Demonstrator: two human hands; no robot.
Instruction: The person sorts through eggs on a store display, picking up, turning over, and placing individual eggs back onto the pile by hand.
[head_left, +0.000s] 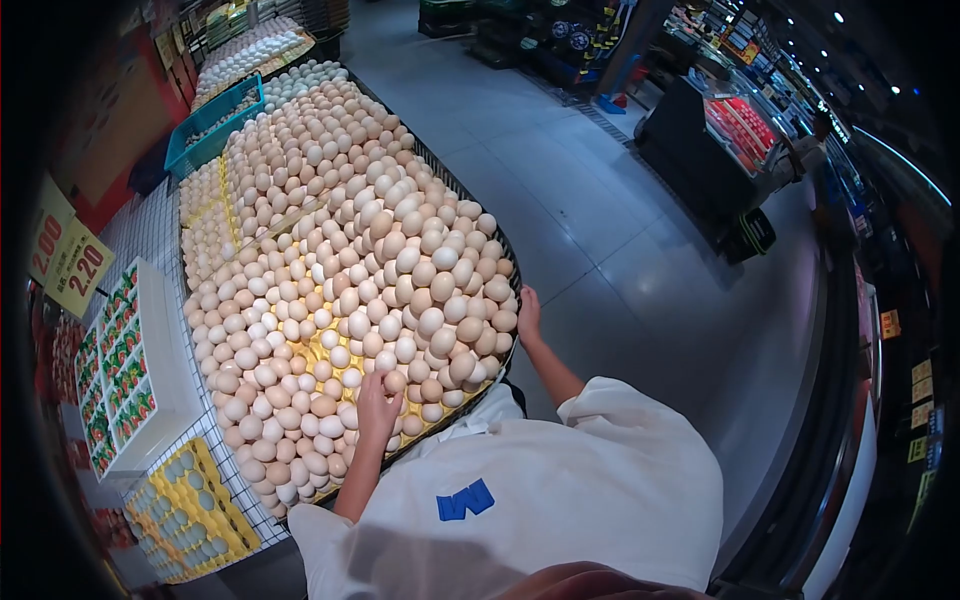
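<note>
A broad heap of brown and cream eggs (400, 240) fills the display in front of me. My left hand (376, 412) is over the near part of the heap, its fingers closed on a single brown egg (395, 382). Just beyond it, the yellow egg tray (318, 350) shows through a gap among the eggs. My right hand (529, 315) rests at the dark right edge of the display, beside the piled eggs. Its fingers look stretched out and hold nothing that I can see.
A teal basket (215, 125) sits at the far left of the eggs. White boxes with green-and-red packs (118, 365) and a yellow tray of bluish eggs (190, 515) stand at the left, below price signs (70, 255). Grey floor (600, 230) and a refrigerated case (700, 150) lie right.
</note>
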